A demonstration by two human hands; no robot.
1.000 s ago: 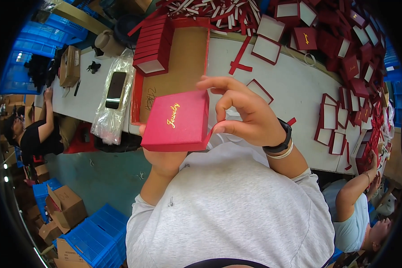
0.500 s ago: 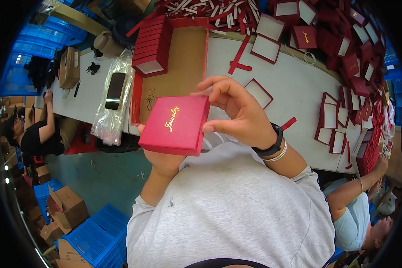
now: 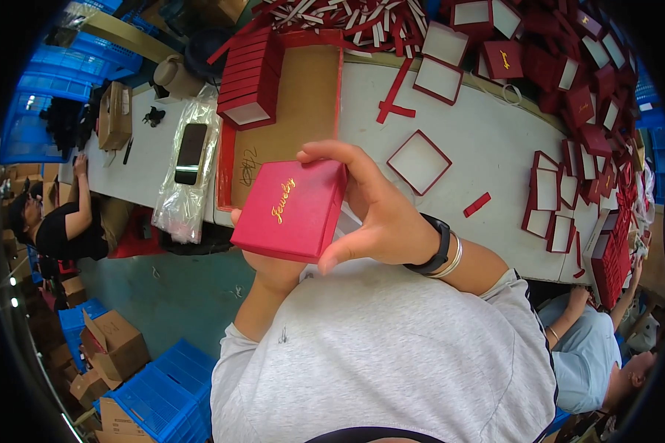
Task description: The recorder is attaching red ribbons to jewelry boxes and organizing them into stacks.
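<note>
A square red jewelry box with gold lettering on its lid is held closed in front of my chest. My left hand supports it from underneath, and most of its fingers are hidden by the box. Across the right side spreads my right hand, gripping the box with the fingers at the far edge and the thumb at the near corner. Just beyond the box lies a shallow tray with red edges, where a row of closed red boxes stands at the left.
An open red-rimmed box part and short red ribbon lie right of my hand. Box parts are heaped at the far right. A phone rests on clear plastic bags. Co-workers sit at left and right.
My right hand has moved from raised, bent fingers to a wider grip around the box's right side. The box has dropped slightly. The co-worker at right has shifted their arms.
</note>
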